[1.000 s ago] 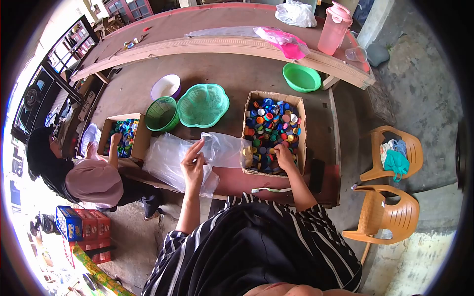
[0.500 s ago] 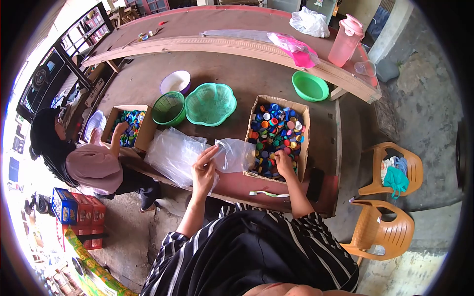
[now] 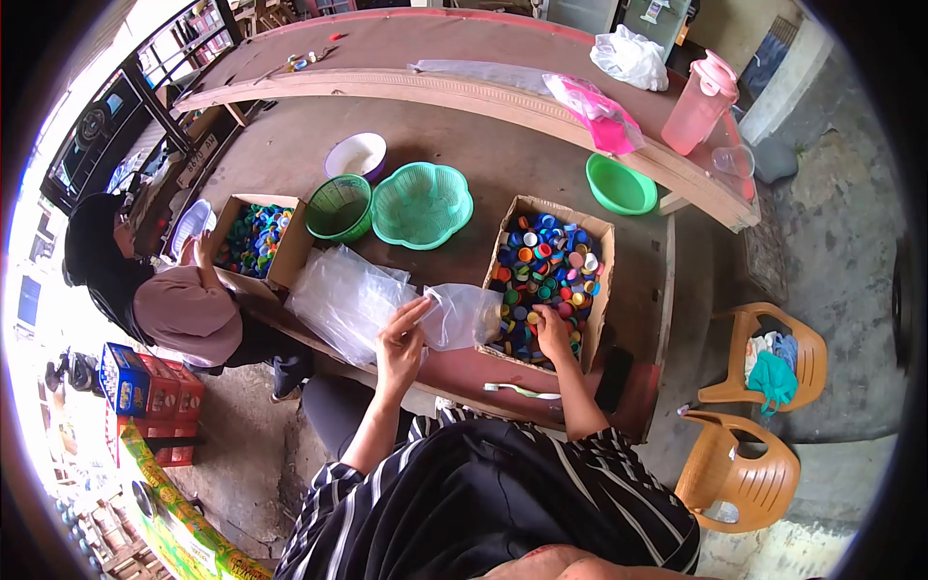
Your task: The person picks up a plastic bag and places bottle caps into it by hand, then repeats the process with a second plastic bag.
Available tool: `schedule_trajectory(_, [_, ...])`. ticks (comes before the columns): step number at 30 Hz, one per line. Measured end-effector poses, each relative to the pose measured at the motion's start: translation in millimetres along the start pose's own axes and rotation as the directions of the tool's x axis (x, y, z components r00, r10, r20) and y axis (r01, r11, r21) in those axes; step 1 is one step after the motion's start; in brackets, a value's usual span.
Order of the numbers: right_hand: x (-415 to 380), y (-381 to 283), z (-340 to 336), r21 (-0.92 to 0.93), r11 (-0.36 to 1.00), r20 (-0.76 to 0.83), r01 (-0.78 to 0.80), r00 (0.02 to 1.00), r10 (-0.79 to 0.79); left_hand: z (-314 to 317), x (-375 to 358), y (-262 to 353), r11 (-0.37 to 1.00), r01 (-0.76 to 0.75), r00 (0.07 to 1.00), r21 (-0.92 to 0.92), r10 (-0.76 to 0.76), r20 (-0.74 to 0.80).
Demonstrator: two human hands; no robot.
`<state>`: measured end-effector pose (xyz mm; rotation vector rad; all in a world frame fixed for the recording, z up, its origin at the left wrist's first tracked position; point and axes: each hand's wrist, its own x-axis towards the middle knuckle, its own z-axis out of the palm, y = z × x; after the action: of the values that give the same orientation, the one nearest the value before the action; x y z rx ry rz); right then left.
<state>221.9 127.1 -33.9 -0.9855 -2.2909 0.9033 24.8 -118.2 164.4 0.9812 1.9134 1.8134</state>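
A clear plastic bag (image 3: 456, 315) is pinched at its left edge by my left hand (image 3: 401, 338), and its right end reaches the cardboard box (image 3: 596, 338). Many coloured bottle caps (image 3: 546, 261) fill that box. My right hand (image 3: 553, 333) is at the caps near the box's front, fingers drawn together; what they hold, if anything, is too small to make out. More flat clear bags (image 3: 338, 300) lie in a pile just left of my left hand. In front of the box lies a green and white toothbrush (image 3: 522, 391).
A co-worker (image 3: 184, 309) stands at the left by another box of caps (image 3: 256, 237). Beyond the bags are a teal basket (image 3: 422, 205), a green basket (image 3: 338, 208) and a white bowl (image 3: 356, 157). A green basin (image 3: 621, 184) and a dark phone-like object (image 3: 614, 379) flank the box.
The view has shifted slightly. My right hand stays low over the caps, and my left hand still pinches the bag. The co-worker's hands have come together above the other box.
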Motion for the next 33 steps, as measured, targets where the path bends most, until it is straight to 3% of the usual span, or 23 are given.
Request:
schedule_trajectory(5, [10.2, -6.8, -2.3, -0.017, 1.0, 0.034, -0.002, 0.999, 0.002, 1.2, 0.5, 1.2, 0.991, -0.119, 0.993, 0.064, 0.118, 0.009])
schedule_trajectory(13, [2.0, 0.1, -4.0, -0.041, 0.999, 0.03, 0.004, 1.0, -0.003, 11.6, 2.3, 0.8, 0.995, 0.043, 0.999, -0.093, -0.043, 0.011])
schedule_trajectory(17, [3.9, 2.9, -3.9, -0.017, 1.0, -0.019, 0.003, 1.0, -0.004, 25.6, 13.7, 12.7, 0.993, -0.118, 0.99, -0.014, 0.119, 0.077])
schedule_trajectory(21, [-2.0, -3.8, -10.0, -0.032, 0.999, -0.002, -0.017, 1.0, 0.017, 45.4, 28.3, 25.7, 0.99, -0.094, 0.987, -0.105, 0.106, 0.123])
schedule_trajectory(23, [-1.1, 2.9, -7.9, -0.031, 0.994, -0.044, 0.103, 0.994, -0.104, 56.1, 35.5, 24.5, 0.981, -0.164, 0.973, -0.105, 0.178, 0.149])
schedule_trajectory(25, [-0.1, 2.1, -14.2, 0.125, 0.988, -0.047, 0.086, 0.996, -0.08, 66.1, 40.5, 32.0, 0.97, -0.203, 0.959, -0.137, 0.225, 0.172])
schedule_trajectory(28, [-1.0, -4.3, -34.4, 0.331, 0.926, 0.102, -0.179, 0.983, 0.153, 73.4, 41.1, 39.6, 0.96, -0.249, 0.945, -0.128, 0.27, 0.185])
schedule_trajectory(31, [-7.5, -17.8, -49.5, 0.445, 0.87, 0.073, -0.212, 0.977, 0.2, 74.0, 38.2, 40.4, 0.964, -0.25, 0.943, -0.091, 0.264, 0.202])
schedule_trajectory(32, [-10.0, -18.3, -54.6, 0.428, 0.87, 0.099, -0.244, 0.97, 0.223, 74.6, 36.8, 35.5, 0.967, -0.238, 0.945, -0.089, 0.252, 0.207])
schedule_trajectory(33, [-13.8, -14.6, -55.1, 0.368, 0.914, 0.037, -0.173, 0.985, 0.171, 75.5, 36.0, 30.7, 0.97, -0.227, 0.947, -0.088, 0.241, 0.211])
